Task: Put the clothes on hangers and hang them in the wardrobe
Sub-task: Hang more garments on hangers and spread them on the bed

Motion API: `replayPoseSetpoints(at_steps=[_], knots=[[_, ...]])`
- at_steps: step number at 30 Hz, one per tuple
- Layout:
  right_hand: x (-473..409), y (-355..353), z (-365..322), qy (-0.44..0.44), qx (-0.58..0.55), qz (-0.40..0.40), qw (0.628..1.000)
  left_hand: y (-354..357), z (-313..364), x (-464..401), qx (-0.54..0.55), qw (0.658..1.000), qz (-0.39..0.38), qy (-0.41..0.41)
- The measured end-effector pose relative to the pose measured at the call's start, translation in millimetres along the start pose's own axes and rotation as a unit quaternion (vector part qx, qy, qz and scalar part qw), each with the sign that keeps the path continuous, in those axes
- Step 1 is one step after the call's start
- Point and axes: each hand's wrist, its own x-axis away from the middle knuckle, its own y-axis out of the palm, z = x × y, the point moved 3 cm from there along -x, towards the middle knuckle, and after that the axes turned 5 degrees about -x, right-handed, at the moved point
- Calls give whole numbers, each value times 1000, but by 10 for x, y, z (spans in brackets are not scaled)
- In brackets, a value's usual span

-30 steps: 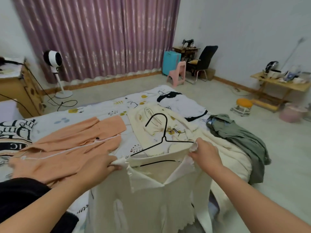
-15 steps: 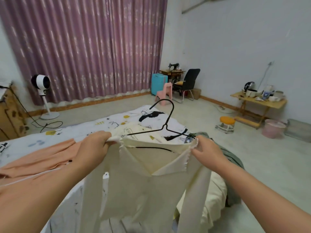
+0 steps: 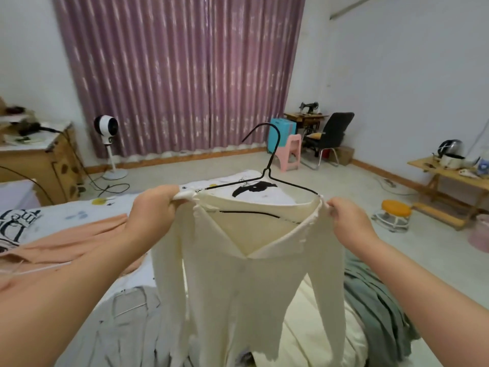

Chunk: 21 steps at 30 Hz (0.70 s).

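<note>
The cream top (image 3: 248, 282) is held up in the air above the bed (image 3: 79, 215), spread between both hands on a black wire hanger (image 3: 267, 178). Its left shoulder is pinched by the left hand (image 3: 154, 207), whose fingers are curled round the fabric edge, and its right shoulder is gripped in the same way by the right hand (image 3: 349, 221). The garment hangs straight down from the two grips, with its V-shaped neckline open in the middle and both long sleeves dangling at the sides. The hanger's shoulders are tucked inside the top; only the hook, the twisted neck, the upper arms and part of the lower bar can be seen through the neck opening. Whether the hanger wire itself is caught under the fingers cannot be told, since the ends are covered by cloth and hands.

The lower hem is cut off partly by the bottom edge of the frame and is blurred. A peach garment (image 3: 68, 242) is spread on the bed to the left, partly hidden by the left forearm. A grey-green garment (image 3: 375, 308) lies at the right side of the bed, partly covered by the right arm. Another pale garment (image 3: 312, 337) lies beneath the hanging top and is mostly concealed by it. No wardrobe is seen in this view.
</note>
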Motion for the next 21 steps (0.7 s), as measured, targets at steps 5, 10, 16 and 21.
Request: replayPoseSetpoints(at_steps=[5,10,16,21], knots=[[-680,224,106,-13,6,22,1000,438,-125,-484,-45,997,-56,-13],[-1588,441,82,-53,30,31,998,955,-341,-1092,-62,995,-75,-38],[-2643,644,-61,-87,30,40,995,1494,-644,-1809,-78,991,-85,-66],[-3314,963,-85,-99,33,27,994,1888,-830,-2139,-96,986,-104,-89]])
